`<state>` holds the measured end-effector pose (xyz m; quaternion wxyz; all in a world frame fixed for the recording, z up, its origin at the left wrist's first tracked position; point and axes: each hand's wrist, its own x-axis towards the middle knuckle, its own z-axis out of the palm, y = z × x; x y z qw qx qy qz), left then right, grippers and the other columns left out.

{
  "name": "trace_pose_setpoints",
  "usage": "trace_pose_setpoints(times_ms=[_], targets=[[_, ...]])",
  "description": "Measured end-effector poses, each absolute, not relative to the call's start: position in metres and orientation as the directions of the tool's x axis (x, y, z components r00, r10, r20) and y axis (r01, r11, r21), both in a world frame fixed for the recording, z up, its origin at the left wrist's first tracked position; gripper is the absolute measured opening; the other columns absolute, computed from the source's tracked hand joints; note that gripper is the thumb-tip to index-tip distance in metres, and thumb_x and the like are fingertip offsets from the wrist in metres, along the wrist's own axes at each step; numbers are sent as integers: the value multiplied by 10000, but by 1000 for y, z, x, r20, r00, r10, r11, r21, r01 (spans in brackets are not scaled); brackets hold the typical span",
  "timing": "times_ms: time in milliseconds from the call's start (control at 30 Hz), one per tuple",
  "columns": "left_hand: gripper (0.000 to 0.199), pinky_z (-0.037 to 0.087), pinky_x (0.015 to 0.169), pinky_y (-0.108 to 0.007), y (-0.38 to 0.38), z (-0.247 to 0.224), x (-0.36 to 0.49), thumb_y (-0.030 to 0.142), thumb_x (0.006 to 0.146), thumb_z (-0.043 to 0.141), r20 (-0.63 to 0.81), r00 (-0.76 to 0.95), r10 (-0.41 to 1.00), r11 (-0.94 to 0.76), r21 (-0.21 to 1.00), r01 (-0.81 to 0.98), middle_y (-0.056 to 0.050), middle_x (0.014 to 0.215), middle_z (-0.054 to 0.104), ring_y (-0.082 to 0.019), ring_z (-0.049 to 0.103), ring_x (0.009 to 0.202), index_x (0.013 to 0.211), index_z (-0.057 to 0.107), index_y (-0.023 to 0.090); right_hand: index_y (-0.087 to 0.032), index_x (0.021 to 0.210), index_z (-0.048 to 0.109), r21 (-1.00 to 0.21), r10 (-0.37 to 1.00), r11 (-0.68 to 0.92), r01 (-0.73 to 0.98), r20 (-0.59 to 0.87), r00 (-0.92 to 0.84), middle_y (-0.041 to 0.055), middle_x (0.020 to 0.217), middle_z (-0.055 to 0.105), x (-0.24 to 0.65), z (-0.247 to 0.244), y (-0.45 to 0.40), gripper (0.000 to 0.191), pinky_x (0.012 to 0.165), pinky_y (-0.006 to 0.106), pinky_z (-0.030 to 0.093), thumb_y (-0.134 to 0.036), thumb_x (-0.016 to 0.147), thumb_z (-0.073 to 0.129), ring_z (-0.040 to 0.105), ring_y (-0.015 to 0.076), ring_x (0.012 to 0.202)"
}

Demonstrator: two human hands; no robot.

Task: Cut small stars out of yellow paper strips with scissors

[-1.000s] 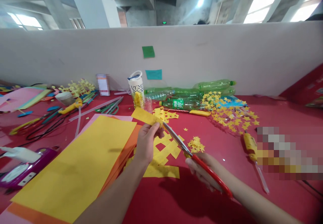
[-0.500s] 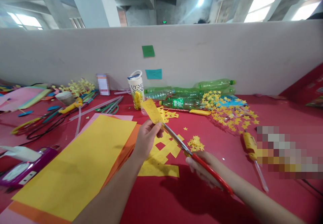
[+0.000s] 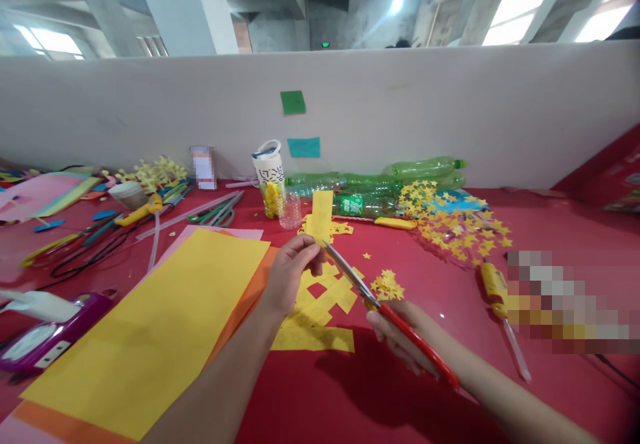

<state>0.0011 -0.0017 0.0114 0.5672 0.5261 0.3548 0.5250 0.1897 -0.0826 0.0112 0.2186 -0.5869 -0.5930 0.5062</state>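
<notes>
Between the thumb and fingers of my left hand (image 3: 293, 267) is a narrow yellow paper strip (image 3: 323, 212), standing upright. My right hand (image 3: 407, 337) grips red-handled scissors (image 3: 367, 291), whose blades point up and left. Their tips are at the lower edge of the strip, right beside my left fingertips; whether they touch the paper I cannot tell. Below the hands, yellow paper strips (image 3: 320, 339) overlap on the red table. A small pile of yellow paper stars (image 3: 387, 285) lies just beyond the scissors, and star-cut scraps (image 3: 343, 228) lie behind the strip.
Large yellow sheets (image 3: 165, 311) cover the left side, near a purple power strip (image 3: 55, 337). Green plastic bottles (image 3: 370, 205) and a white tumbler (image 3: 269, 171) stand or lie along the partition. A yellow glue gun (image 3: 495, 287) and many loose stars (image 3: 455, 224) are to the right.
The yellow strip has turned from leaning left to upright in my left fingers. My right hand and the scissors have barely moved.
</notes>
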Motion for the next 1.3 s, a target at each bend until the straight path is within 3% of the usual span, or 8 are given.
trace_pose_setpoints(times_ms=[233, 533, 1300], targets=[[137, 355, 506, -206, -3, 11, 3, 227, 785, 499, 183, 169, 969, -141, 963, -231, 20, 577, 514, -73, 450, 512, 668, 527, 161, -174, 660, 454, -870, 907, -181, 459, -328, -265, -85, 426, 367, 190, 11, -85, 470, 325, 147, 326, -627, 774, 400, 368, 41, 303], [149, 364, 514, -207, -5, 11, 4, 229, 795, 488, 193, 182, 964, -154, 966, -205, 15, 580, 511, -77, 449, 520, 668, 519, 158, -175, 655, 454, -879, 894, -209, 428, -349, -281, -94, 389, 340, 192, 8, -83, 460, 295, 143, 282, -606, 797, 379, 301, 34, 282], [146, 360, 500, -205, -1, 8, -1, 209, 780, 495, 176, 197, 965, -134, 969, -209, 15, 561, 521, -74, 454, 497, 648, 515, 151, -179, 599, 435, -830, 898, -254, 496, -393, -196, -81, 401, 357, 191, 6, -82, 489, 255, 140, 300, -642, 755, 418, 324, 31, 261]])
